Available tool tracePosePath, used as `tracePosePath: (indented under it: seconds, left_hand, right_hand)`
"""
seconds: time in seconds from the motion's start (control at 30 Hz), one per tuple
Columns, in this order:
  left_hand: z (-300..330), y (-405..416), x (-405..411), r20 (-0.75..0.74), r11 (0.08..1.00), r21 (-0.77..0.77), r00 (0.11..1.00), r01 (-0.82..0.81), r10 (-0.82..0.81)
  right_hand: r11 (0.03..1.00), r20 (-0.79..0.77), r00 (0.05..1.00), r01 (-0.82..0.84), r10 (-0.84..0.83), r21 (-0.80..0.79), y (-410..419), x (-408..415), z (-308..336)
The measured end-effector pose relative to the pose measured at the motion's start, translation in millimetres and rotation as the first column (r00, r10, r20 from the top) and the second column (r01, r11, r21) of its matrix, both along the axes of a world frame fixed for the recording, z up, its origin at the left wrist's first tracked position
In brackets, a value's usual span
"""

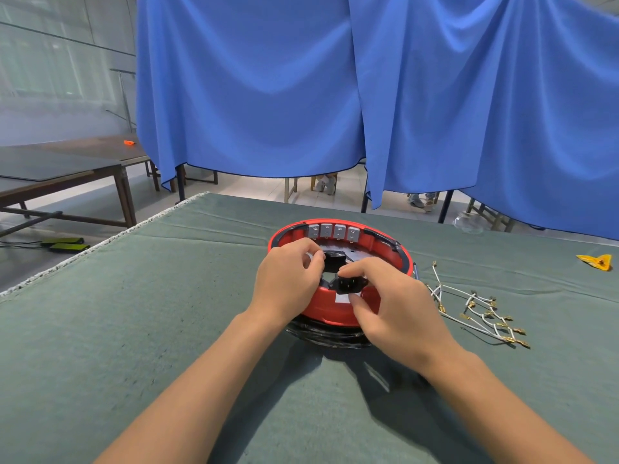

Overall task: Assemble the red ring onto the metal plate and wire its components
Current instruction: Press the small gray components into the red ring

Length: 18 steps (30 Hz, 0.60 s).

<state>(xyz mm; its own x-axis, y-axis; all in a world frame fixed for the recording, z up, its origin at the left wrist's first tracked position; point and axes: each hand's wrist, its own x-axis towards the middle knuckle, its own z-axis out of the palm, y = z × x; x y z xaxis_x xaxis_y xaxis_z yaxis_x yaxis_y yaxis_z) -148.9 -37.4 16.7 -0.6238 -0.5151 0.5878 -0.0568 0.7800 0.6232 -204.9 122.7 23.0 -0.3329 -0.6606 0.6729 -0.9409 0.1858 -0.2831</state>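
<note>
Right hand (395,306) pinches black socket (348,285) at red ring (321,306) near wall; left hand (288,279) pinches small white piece (310,256).

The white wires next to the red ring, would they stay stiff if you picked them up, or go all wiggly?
Probably wiggly. The white wires lie in loose curves on the cloth, so they likely droop. They look thin, so probably light. Their small metal ends might snag each other and lift in a tangle.
</note>
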Motion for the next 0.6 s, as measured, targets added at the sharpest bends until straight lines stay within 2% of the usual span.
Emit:
tracePosePath:
  seconds: [0.1,0.23,0.43,0.6]
  left_hand:
    - [-0.1,1.1,0.3,-0.016,1.0,-0.001,1.0,-0.004,0.004]
    - [-0.6,1.7,1.2,-0.023,1.0,0.0,1.0,-0.004,0.004]
    - [-0.6,2.8,1.7,-0.019,1.0,-0.007,1.0,-0.009,0.009]
    - [-1.7,2.9,1.2,-0.035,1.0,-0.004,0.999,-0.016,0.015]
  right_hand:
    - [0.999,0.066,0.997,-0.032,0.032,-0.002,-0.1,-3.1,0.8]
    - [1.0,0.07,0.997,-0.027,0.028,-0.007,-0.6,-2.7,2.0]
    - [0.997,-0.081,0.994,0.07,-0.071,-0.024,-1.0,3.0,4.2]
    - [0.989,-0.135,0.983,0.111,-0.124,-0.096,-4.7,9.7,-8.5]
